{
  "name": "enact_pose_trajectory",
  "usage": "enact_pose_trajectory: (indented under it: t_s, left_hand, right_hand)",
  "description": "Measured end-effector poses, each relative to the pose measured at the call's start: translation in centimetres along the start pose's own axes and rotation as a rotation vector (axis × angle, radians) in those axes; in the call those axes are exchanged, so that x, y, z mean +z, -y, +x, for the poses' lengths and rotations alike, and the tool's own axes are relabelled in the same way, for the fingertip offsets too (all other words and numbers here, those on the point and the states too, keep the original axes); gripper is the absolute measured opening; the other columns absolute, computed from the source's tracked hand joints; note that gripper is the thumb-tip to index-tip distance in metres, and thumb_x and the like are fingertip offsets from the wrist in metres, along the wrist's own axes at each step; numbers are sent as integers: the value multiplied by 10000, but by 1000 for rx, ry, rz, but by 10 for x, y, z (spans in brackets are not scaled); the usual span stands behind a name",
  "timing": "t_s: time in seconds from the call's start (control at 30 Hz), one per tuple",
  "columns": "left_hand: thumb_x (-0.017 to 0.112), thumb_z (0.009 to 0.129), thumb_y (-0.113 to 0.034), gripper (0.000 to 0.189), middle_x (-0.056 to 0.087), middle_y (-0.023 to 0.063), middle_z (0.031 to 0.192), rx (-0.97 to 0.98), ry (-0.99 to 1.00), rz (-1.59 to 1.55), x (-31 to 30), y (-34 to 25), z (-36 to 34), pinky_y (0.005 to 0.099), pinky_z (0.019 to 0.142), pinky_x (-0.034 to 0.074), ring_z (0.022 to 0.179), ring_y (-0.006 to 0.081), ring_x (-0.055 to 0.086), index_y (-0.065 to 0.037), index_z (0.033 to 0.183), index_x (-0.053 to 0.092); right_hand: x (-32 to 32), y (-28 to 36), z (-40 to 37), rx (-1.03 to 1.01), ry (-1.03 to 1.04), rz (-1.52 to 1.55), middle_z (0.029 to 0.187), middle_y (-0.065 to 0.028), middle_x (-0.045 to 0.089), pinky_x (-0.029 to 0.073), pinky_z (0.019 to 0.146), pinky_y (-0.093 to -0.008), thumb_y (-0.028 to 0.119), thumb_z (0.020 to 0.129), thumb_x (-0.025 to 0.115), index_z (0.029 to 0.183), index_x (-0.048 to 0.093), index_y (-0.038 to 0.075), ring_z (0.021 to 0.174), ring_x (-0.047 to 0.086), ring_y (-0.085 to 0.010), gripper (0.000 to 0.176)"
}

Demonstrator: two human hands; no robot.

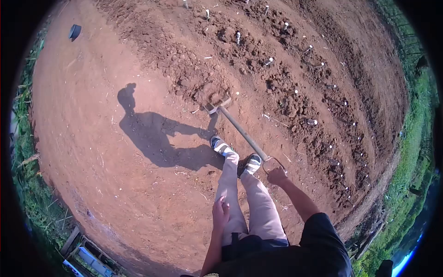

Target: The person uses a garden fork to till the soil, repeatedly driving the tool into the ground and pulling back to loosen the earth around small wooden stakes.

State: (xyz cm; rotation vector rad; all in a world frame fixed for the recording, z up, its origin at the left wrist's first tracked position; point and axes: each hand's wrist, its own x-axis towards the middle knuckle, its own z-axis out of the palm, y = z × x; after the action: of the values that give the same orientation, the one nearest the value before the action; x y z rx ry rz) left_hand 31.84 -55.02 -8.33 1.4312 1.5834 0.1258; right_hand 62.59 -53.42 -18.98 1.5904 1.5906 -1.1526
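My right hand point(277, 176) is closed around the ring-shaped handle at the near end of a long-handled tool point(242, 132). The tool's wooden shaft runs up and left to its head point(218, 105), which rests on the soil just beyond my left foot, at the edge of loosened clods point(198, 85). My left hand point(221, 210) hangs beside my left thigh, away from the tool. Its fingers are partly curled and nothing shows in them.
Rows of short pale stakes point(312, 122) stand in the tilled soil at the right. A dark basin point(74, 32) lies at the upper left. Green plants edge both sides, and a wooden frame point(92, 261) with blue material is at the lower left.
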Motion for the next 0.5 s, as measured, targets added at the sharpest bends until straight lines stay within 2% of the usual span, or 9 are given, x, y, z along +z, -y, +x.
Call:
enact_pose_trajectory:
  t_s: [0.07, 0.13, 0.2, 0.23, 0.27, 0.3, 0.37, 0.43, 0.5]
  left_hand:
    - [523, 810, -161, 395, 529, 163, 968, -33, -62, -121, -22, -6, -11, 375, 809, 410, 895, 283, 525, -25, 1165, 418]
    - [515, 817, -158, 404, 540, 169, 932, -69, -112, -243, -41, -4, -20, 364, 785, 431, 854, 282, 545, -2, 1171, 399]
    - [510, 825, -170, 427, 567, 168, 878, -225, -100, -292, -61, 10, -31, 358, 736, 452, 803, 269, 571, -25, 1200, 367]
    - [510, 823, -166, 436, 577, 158, 874, -251, -97, -263, -71, 19, -35, 348, 704, 466, 778, 255, 586, -61, 1213, 346]
    - [510, 822, -162, 450, 587, 148, 870, -284, -90, -236, -80, 30, -41, 338, 672, 480, 752, 241, 601, -97, 1226, 324]
    - [510, 822, -162, 450, 587, 148, 870, -295, -104, -256, -82, 49, -43, 338, 672, 480, 752, 241, 601, -97, 1226, 324]
    - [516, 823, -180, 466, 593, 148, 897, -331, -173, -295, -88, 91, -54, 315, 607, 484, 719, 220, 614, -138, 1235, 305]
    - [514, 830, -202, 464, 587, 137, 901, -444, -272, -479, -104, 98, -60, 302, 528, 473, 663, 198, 610, -147, 1238, 301]
    - [503, 838, -213, 451, 574, 125, 892, -628, -376, -648, -119, 87, -68, 293, 487, 460, 648, 185, 602, -151, 1234, 297]
  right_hand:
    - [-58, 19, -31, -120, -111, 46, 903, -200, 605, 400, 822, -439, 358, 787, 435, 859, 636, 40, 804, 601, -311, 382]
    - [-145, 52, -64, -161, -246, 65, 857, -240, 595, 436, 779, -453, 408, 796, 430, 839, 620, 1, 774, 602, -343, 451]
    - [-230, 86, -71, -211, -525, -57, 771, -221, 604, 470, 772, -392, 396, 792, 438, 870, 603, -1, 793, 609, -325, 438]
    - [-309, 112, -98, -265, -400, 21, 724, -198, 603, 495, 679, -372, 364, 784, 449, 864, 599, 6, 729, 618, -323, 397]
    - [-348, 123, -82, -317, -438, -16, 626, -155, 575, 490, 545, -366, 336, 777, 485, 842, 596, -1, 585, 597, -274, 361]
    - [-397, 142, -98, -274, -458, 169, 573, -118, 538, 448, 445, -353, 303, 764, 535, 860, 588, -2, 484, 516, -202, 325]
    - [-461, 168, -121, -330, -430, 165, 598, -62, 486, 404, 445, -299, 279, 755, 569, 900, 571, -1, 478, 410, -153, 316]
    - [-510, 184, -163, -355, -409, 141, 707, -65, 475, 394, 517, -277, 276, 763, 562, 930, 568, 16, 566, 417, -154, 309]
    - [-523, 187, -198, -359, -356, 92, 765, -66, 462, 388, 558, -269, 274, 766, 557, 949, 567, 28, 618, 423, -156, 307]
